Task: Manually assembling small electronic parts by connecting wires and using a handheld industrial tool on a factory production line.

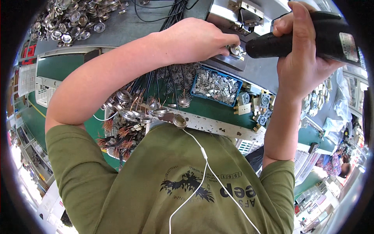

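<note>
My right hand [298, 54] is wrapped round a black handheld power screwdriver [269, 45]. The tool lies nearly level, its narrow end pointing left at a small round metal part [235, 49]. That part sits at a metal fixture [230, 60] on the bench. From the other side, my left hand [204, 41] pinches the part's edge between thumb and fingers. The driver's tip meets or nearly meets the part; I cannot tell which. Below the fixture, a blue tray [237, 102] holds many small bent metal pieces.
Round metal cups [74, 19] are heaped at the far left. Black cables [175, 15] run across the bench. More cups with wires [128, 111] lie near my body. Cream and grey switch-like parts [265, 103] sit right of the tray. A person [335, 163] is at the far right.
</note>
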A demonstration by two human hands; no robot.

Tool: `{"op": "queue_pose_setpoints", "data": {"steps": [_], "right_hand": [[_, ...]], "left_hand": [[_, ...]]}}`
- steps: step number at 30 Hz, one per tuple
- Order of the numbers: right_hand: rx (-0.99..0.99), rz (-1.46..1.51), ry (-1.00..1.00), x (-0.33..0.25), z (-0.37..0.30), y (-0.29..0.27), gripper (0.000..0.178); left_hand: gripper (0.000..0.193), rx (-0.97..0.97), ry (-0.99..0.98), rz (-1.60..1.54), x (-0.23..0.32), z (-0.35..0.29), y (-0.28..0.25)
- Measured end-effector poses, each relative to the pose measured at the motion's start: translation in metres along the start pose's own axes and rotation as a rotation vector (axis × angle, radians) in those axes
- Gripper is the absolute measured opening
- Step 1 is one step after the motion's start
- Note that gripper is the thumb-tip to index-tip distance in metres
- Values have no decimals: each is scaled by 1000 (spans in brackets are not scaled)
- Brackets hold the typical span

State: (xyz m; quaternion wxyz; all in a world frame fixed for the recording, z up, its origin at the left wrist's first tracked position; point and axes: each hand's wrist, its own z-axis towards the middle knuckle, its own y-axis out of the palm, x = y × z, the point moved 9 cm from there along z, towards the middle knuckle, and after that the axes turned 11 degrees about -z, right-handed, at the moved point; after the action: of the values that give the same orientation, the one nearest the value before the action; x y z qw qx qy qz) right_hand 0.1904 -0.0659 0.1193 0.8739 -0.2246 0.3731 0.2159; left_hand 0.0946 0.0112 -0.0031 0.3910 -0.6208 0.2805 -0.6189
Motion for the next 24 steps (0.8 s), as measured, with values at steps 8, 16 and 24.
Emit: {"op": "queue_pose_setpoints", "data": {"steps": [8, 16, 24], "right_hand": [[-56, 48, 30, 5, 5, 1, 13], [-116, 247, 84, -4, 20, -17, 14], [-74, 374, 0, -18, 27, -24, 15]], "left_hand": [[25, 77, 83, 69, 5, -3, -2], [20, 93, 445, 254, 68, -8, 1], [13, -135, 562, 246, 82, -21, 59]]}}
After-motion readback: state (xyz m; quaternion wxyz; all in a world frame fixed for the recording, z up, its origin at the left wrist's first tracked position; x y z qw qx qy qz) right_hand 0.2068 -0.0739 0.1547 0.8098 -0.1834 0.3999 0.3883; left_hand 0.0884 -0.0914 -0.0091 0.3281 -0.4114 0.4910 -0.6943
